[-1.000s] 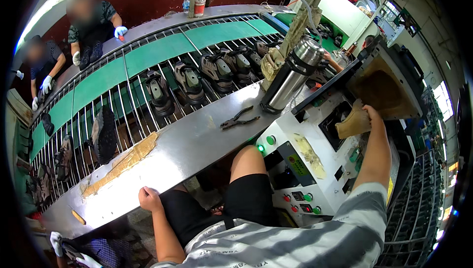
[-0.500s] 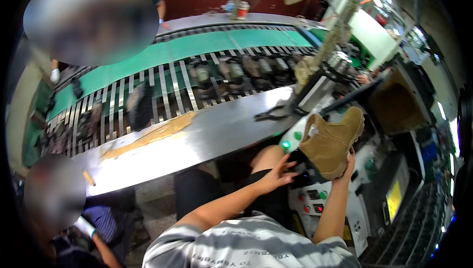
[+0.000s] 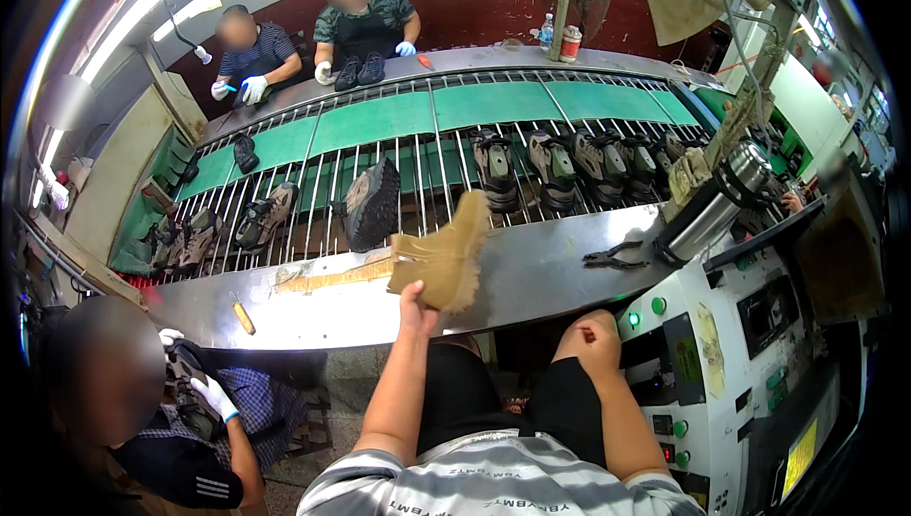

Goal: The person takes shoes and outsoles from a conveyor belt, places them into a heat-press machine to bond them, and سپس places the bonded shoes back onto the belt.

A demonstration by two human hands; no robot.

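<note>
A tan ankle boot (image 3: 438,265) is gripped in my left hand (image 3: 416,311), held up over the near metal edge of the bench. Its toe points up and away, and the ridged sole faces right. My left thumb and fingers close round the lower part of the boot by its ankle opening. Beside the machine panel, my right hand (image 3: 599,345) lies at my right knee with its fingers curled in, and nothing shows in it.
Beyond the metal bench (image 3: 531,265), a roller conveyor (image 3: 408,170) carries several shoes. Pliers (image 3: 617,255), a yellow-handled tool (image 3: 243,314) and a steel flask (image 3: 714,203) are on the bench. A control machine (image 3: 707,355) stands at right. Co-workers sit across and at left; one holds a shoe (image 3: 195,388).
The boot has gone from my right hand near the machine to my left hand over the bench. My right hand has let go and dropped to my knee. The view has turned left.
</note>
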